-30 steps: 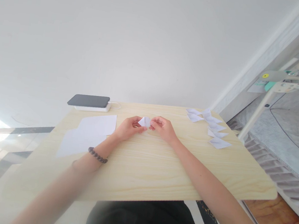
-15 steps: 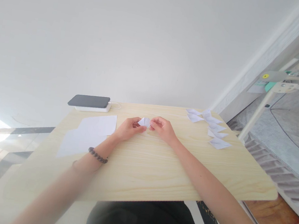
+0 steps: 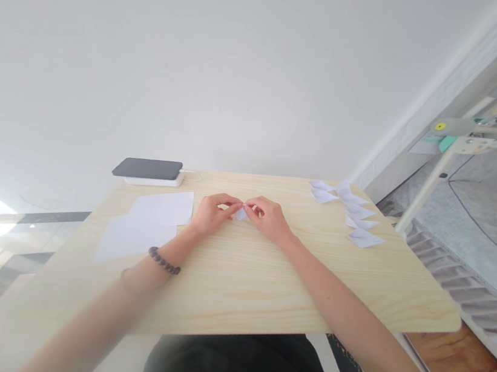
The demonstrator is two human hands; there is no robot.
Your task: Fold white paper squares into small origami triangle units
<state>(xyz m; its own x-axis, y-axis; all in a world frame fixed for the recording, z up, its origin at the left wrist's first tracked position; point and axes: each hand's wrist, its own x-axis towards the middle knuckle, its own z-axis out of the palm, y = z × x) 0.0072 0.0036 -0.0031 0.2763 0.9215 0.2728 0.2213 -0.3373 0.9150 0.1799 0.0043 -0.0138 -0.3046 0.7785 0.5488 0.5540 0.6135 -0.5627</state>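
Your left hand [image 3: 212,213] and right hand [image 3: 268,218] close over the small folded paper [image 3: 240,213], so you see only a sliver of it between the fingertips; its shape and folds stay hidden. The folded pieces [image 3: 354,215] at the far right of the table [image 3: 264,273] are too small for you to count surely or read their creases. The phone [image 3: 147,168] covers most of the white block [image 3: 153,180] beneath it. Your forearms blur toward the bottom edge, which cuts them off, and the stand [image 3: 465,141] runs out at the right edge.
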